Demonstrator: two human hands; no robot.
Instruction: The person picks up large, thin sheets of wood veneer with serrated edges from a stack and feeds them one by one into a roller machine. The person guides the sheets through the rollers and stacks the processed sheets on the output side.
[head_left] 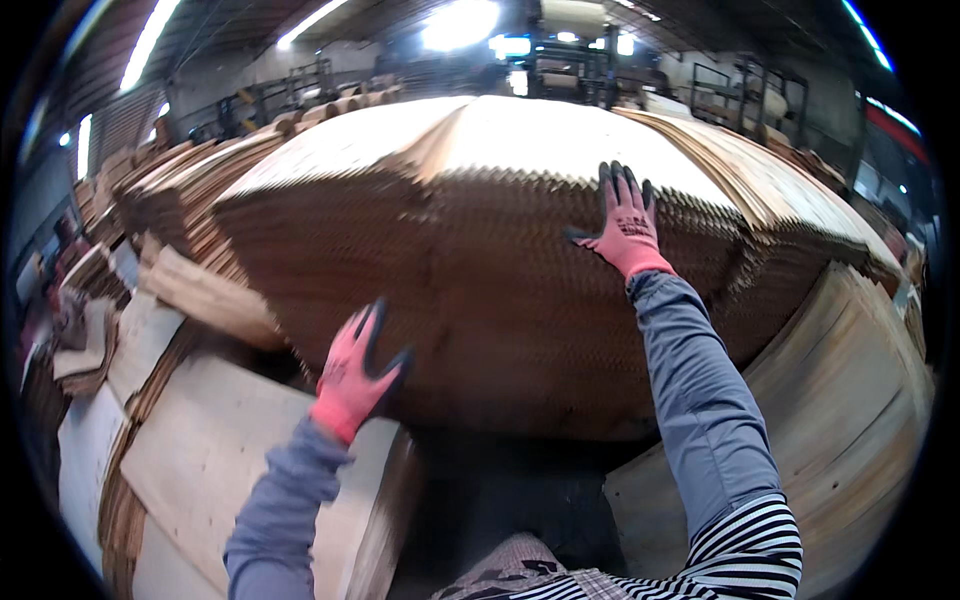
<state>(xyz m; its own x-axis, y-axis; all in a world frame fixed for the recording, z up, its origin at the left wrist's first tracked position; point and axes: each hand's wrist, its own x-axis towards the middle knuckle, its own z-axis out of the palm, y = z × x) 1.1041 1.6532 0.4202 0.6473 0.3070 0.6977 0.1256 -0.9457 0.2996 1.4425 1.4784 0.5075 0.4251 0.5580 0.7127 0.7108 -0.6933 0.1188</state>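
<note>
A tall stack of thin wood veneer sheets (520, 300) fills the middle, its near side ragged with many layered edges. My right hand (628, 225), in a pink glove with dark fingertips, lies with fingers stretched over the upper near edge of this stack. Lower and to the left, my left hand (358, 370) wears a matching glove; its thumb and fingers are apart and nothing is in it. It hovers in front of the stack's side, above a pale wood sheet (220, 440) lying at the lower left. Whether its fingertips touch the stack I cannot tell.
More veneer piles (190, 200) stand at the left. Large curved sheets (800, 430) lean at the right, beside the stack. Dark floor (500, 500) shows between the lower sheets. Machinery (570, 60) and racks (750, 90) stand at the back of the hall.
</note>
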